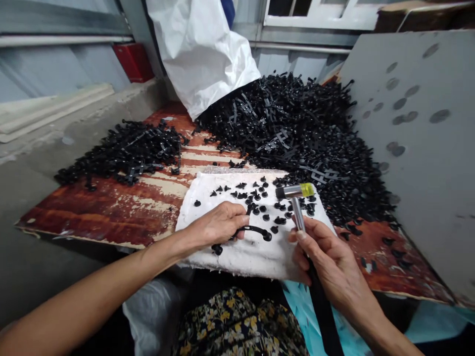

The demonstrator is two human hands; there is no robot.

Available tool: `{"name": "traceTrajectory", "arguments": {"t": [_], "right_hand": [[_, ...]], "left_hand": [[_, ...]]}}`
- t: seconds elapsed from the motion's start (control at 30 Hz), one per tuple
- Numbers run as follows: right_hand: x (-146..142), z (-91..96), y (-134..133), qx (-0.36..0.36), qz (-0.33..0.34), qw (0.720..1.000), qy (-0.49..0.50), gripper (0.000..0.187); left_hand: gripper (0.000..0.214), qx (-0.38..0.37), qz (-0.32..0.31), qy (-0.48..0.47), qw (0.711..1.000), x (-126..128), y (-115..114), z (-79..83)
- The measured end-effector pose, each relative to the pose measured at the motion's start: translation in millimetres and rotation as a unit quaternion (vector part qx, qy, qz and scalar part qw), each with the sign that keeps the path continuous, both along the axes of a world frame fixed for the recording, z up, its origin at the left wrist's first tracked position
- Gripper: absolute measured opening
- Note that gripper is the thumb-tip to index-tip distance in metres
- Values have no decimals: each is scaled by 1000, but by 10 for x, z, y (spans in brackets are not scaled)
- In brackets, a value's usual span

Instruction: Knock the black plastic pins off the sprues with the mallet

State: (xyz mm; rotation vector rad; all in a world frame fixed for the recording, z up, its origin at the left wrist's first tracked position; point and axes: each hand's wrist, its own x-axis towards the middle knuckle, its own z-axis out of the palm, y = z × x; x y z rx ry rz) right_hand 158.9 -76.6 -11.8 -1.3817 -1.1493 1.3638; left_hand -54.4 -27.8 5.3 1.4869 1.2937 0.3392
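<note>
Left hand: the left hand is pinching a black strip between thumb and fingers, low over the white pad.
Strip: one end is curving out to the right toward a round knob; the fingers are hiding its middle.
Right hand: the right hand is wrapping around the hammer, whose head is hovering above the pad's right side.
Loose pieces: many loose black pieces are lying scattered across the pad, seemingly awaiting use.
Piles: a smaller pile is sitting on the left of the tabletop; a much larger heap is spreading behind and right.
Progress: the strip is apparently undergoing work, with plenty lying about; which pile is holding finished parts, I cannot tell.
</note>
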Motion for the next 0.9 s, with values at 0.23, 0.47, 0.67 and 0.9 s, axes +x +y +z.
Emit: {"name": "traceTrajectory", "arguments": {"t": [0.23, 0.47, 0.67, 0.9], "right_hand": [[131, -212, -68, -2, -13, 998, 56, 48], [171, -234, -61, 9, 8, 998, 56, 45], [166, -201, -63, 7, 19, 998, 53, 44], [174, -195, -46, 7, 19, 999, 48, 43]], "left_hand": [[23, -13, -52, 21, 998, 103, 101, 117], [28, 119, -127, 77, 982, 119, 186, 124], [29, 150, -131, 100, 975, 104, 252, 21], [30, 155, -136, 97, 974, 94, 248, 5]]}}
